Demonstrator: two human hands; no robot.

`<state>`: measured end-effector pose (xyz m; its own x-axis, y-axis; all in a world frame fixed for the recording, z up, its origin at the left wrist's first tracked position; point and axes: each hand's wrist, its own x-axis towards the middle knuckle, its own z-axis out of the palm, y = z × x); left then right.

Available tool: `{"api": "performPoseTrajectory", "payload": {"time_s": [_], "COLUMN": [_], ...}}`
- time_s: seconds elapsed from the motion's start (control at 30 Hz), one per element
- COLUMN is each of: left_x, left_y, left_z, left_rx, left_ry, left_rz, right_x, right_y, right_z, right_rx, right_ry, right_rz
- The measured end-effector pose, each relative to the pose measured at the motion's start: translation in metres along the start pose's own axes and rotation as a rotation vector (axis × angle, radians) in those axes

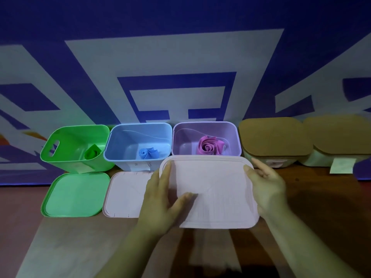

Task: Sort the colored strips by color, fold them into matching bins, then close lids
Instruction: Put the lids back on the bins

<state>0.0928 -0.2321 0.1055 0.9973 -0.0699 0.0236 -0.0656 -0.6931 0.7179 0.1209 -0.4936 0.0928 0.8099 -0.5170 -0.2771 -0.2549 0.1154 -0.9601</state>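
The strips are all in their bins, so now it is lid time. Both hands hold the pale pink lid (216,189) up, just in front of the purple bin (239,141) at the far edge of the desk. The rolled pink strip (209,145) sits inside that bin.

The left hand (162,199) pinches the lid's left side, thumb on top. The right hand (269,183) grips the right edge, thumb along it. The fingers under the lid are hidden.

Next, I think the lid must go forward, line up with the rim and be pushed down.
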Motion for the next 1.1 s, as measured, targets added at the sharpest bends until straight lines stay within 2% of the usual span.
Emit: {"api": "performPoseTrajectory", "payload": {"time_s": [0.1, 0.23, 0.37, 0.47, 0.67, 0.8, 0.9, 1.1], "left_x": [0.016, 0.046, 0.089, 0.117, 0.152, 0.162, 0.164, 0.165], "left_y": [0.003, -0.007, -0.017, -0.025, -0.036, -0.04, -0.043, -0.046], "left_z": [-0.001, 0.006, 0.014, 0.022, 0.046, 0.061, 0.067, 0.069], "left_rx": [0.053, 0.227, 0.408, 0.47, 0.542, 0.615, 0.66, 0.681], "left_ry": [-0.061, -0.134, -0.178, -0.188, -0.212, -0.238, -0.217, -0.225], "left_rz": [0.056, 0.239, 0.188, 0.131, 0.056, 0.067, 0.12, 0.174], "right_x": [0.024, 0.063, 0.098, 0.117, 0.141, 0.15, 0.15, 0.15], "right_y": [-0.018, -0.036, -0.038, -0.029, -0.01, 0.006, 0.021, 0.021], "right_z": [0.012, 0.03, 0.053, 0.064, 0.064, 0.057, 0.054, 0.052], "right_rx": [0.028, -0.012, -0.139, -0.376, -0.844, -1.228, -1.323, -1.426], "right_ry": [0.034, 0.036, 0.032, -0.028, -0.319, -0.368, -0.333, -0.318], "right_rz": [0.052, 0.051, -0.029, -0.177, -0.422, -0.569, -0.629, -0.614]}}
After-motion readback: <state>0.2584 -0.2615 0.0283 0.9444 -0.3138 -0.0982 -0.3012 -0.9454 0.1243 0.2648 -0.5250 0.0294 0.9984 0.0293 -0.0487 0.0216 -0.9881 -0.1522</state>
